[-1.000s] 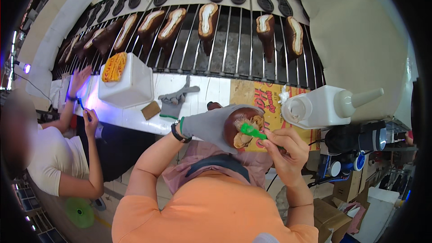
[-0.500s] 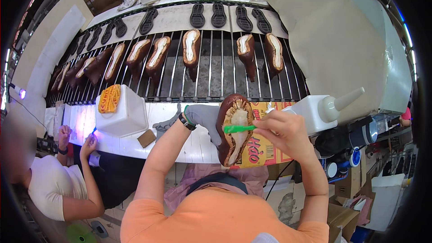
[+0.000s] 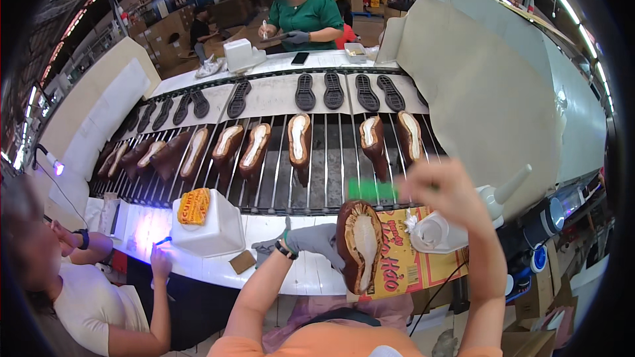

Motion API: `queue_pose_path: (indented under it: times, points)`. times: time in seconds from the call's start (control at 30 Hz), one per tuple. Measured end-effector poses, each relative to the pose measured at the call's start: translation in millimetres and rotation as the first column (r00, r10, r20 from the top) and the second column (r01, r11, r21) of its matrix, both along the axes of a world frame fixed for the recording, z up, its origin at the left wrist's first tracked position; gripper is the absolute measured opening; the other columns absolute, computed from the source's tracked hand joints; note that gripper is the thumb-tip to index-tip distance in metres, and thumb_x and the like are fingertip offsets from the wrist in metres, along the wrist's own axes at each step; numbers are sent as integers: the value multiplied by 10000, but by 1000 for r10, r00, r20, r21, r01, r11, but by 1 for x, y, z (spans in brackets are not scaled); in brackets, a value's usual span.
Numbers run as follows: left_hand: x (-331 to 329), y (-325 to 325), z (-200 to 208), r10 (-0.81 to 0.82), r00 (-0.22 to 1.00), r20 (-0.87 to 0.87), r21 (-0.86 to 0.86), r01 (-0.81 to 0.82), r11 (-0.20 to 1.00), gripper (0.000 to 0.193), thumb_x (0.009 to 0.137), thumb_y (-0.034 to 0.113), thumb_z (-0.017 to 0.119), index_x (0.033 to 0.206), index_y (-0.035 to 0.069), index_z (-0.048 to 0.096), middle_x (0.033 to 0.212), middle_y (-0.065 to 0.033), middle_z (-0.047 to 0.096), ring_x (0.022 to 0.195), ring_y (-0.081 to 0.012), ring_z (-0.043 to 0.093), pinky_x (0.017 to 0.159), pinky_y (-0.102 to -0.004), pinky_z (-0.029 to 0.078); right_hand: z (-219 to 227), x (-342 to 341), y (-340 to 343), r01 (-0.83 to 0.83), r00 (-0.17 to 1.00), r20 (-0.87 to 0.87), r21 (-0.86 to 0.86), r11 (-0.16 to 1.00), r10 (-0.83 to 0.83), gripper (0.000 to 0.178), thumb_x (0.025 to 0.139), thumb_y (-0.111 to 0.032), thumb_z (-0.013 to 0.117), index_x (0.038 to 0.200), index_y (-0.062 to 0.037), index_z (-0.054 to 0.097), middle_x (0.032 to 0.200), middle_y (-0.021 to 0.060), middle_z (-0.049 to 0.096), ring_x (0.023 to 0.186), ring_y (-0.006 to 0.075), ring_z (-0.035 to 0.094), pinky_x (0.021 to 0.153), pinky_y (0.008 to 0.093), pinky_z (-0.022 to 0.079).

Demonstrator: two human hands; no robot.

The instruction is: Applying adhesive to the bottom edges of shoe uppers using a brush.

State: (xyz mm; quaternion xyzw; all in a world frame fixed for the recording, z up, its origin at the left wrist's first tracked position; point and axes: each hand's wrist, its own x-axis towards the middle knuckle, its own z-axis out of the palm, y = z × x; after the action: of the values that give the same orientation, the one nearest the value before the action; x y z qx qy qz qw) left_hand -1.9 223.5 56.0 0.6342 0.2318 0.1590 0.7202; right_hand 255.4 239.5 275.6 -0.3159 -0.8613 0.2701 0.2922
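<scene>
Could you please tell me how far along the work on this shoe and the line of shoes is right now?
Done: several lasted shoes lie sole-up on the conveyor rack. In hand: the gloved left hand holds a brown shoe sole-up; the right hand lifts a green brush above it. Left: that shoe is not yet racked.

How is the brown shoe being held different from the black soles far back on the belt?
The held shoe is brown with a pale underside; the soles are black with tread. The shoe sits on a gloved left hand above the bench; the soles lie flat in a row. The shoe looks bulkier; the soles thin. Both are shoe-shaped.
</scene>
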Motion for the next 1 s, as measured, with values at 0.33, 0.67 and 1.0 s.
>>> queue_pose_path:
  times: [0.33, 0.67, 1.0]
  points:
    - [-19, -75, -5, 545, 837, 48, 29, -547, 837, 851, 676, 172, 867, 1379, 41, 407, 1351, -71, 512, 1213, -167, 497, 1048, -337, 403, -17, 3, 7, 164, 983, -96, 100, 981, -155, 397, 796, 51, 627, 1177, -57, 650, 825, 94, 635, 722, 145, 602, 673, 279, 475]
    - [-30, -75, -25, 570, 819, 71, 18, -572, 820, 816, 676, 193, 870, 1354, 32, 444, 1340, -76, 527, 1202, -169, 504, 1049, -345, 406, -176, 96, -108, 504, 762, 19, -644, 575, -647, 277, 786, 28, 675, 1060, 4, 704, 675, -53, 577, 581, 31, 479, 521, 201, 371]
    - [-33, -86, -42, 462, 886, 27, 16, -463, 886, 752, 863, 352, 692, 1463, 118, 304, 1473, -54, 391, 1347, -194, 368, 1156, -365, 244, -157, 87, -48, 553, 566, -335, -523, 648, -753, 154, 835, 25, 660, 977, 23, 601, 748, -1, 601, 584, 34, 494, 487, 181, 359]
